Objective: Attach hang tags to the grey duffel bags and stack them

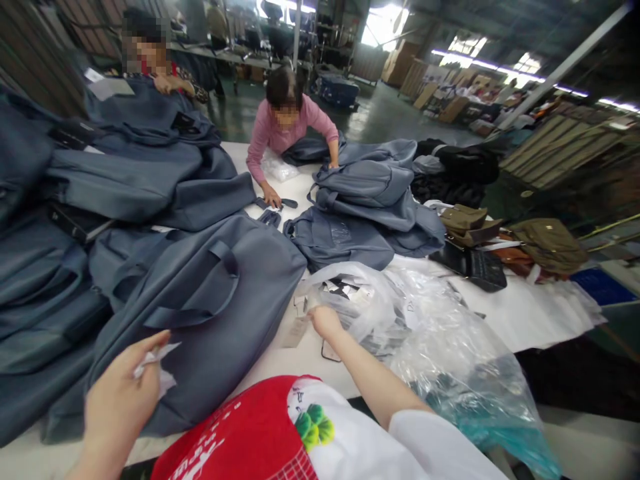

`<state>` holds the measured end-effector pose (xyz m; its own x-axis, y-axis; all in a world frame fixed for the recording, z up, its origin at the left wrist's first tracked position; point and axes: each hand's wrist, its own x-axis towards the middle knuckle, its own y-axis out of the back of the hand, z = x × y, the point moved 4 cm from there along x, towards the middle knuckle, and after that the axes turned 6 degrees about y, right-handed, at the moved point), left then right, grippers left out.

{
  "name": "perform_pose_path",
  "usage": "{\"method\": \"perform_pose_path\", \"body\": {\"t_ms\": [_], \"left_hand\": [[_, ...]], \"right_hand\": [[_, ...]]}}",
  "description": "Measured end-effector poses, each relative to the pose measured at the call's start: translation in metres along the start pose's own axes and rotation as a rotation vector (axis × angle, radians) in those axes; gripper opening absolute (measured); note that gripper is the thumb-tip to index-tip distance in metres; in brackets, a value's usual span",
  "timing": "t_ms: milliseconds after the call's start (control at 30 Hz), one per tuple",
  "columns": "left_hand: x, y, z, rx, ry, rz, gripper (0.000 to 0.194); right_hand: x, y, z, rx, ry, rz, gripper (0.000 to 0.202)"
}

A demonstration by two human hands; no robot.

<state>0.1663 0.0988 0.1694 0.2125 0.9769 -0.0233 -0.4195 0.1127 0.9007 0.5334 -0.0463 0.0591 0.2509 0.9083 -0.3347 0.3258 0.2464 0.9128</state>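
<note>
My left hand (123, 393) is closed on a crumpled piece of white paper (167, 383), in front of a large grey-blue bag (210, 327) with a handle strap (225, 293). My right hand (327, 323) is closed, its fingertips at a grey-beige tag (295, 332) on the white table (265, 363). What lies right between those fingertips is partly hidden. Beside this hand stands a clear plastic bag (370, 320), its mouth open, with small black and white tags (345, 288) inside. A dark-edged flat thing (330, 351) shows under my right wrist.
Grey-blue bags (120, 177) pile up on the left, and more (365, 180) lie across the table. A person in pink (280, 133) leans over the far side; another person (165, 77) is at the far left. Brown and black bags (547, 243) and clear plastic (465, 373) lie right.
</note>
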Motion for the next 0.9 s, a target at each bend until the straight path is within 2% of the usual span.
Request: {"method": "perform_pose_path", "body": {"t_ms": [100, 200, 267, 333, 400, 500, 633, 700, 800, 833, 900], "left_hand": [[-0.008, -0.03, 0.037, -0.144, -0.055, -0.208, 0.039], [-0.013, -0.055, 0.072, -0.272, -0.107, -0.422, 0.04], [-0.021, -0.072, 0.096, -0.418, -0.117, -0.616, 0.039], [-0.033, -0.087, 0.117, -0.636, -0.041, -0.804, 0.047], [-0.044, -0.097, 0.132, -0.808, 0.049, -0.876, 0.054], [-0.049, -0.103, 0.137, -0.911, 0.11, -0.819, 0.05], [-0.035, -0.095, 0.121, -0.901, 0.065, -0.628, 0.045], [-0.029, -0.092, 0.113, -0.889, 0.052, -0.628, 0.046], [-0.027, -0.093, 0.107, -0.985, 0.128, -0.634, 0.049], [-0.027, -0.093, 0.105, -1.047, 0.179, -0.598, 0.05], [-0.029, -0.093, 0.103, -1.17, 0.283, -0.512, 0.05]], "right_hand": [[-0.03, 0.025, -0.012, 0.011, 0.121, 0.114, 0.027], [-0.067, 0.063, -0.035, 0.09, 0.321, 0.377, 0.03], [-0.086, 0.082, -0.054, 0.149, 0.437, 0.511, 0.031], [-0.097, 0.089, -0.075, 0.2, 0.517, 0.575, 0.031], [-0.102, 0.087, -0.094, 0.24, 0.566, 0.59, 0.03], [-0.105, 0.076, -0.115, 0.27, 0.624, 0.532, 0.031], [-0.108, 0.067, -0.124, 0.405, 0.684, 0.362, 0.039], [-0.108, 0.073, -0.121, 0.486, 0.625, 0.392, 0.037], [-0.106, 0.086, -0.119, 0.554, 0.486, 0.547, 0.013], [-0.104, 0.089, -0.123, 0.572, 0.473, 0.559, 0.009], [-0.098, 0.088, -0.135, 0.613, 0.497, 0.472, 0.01]]}}
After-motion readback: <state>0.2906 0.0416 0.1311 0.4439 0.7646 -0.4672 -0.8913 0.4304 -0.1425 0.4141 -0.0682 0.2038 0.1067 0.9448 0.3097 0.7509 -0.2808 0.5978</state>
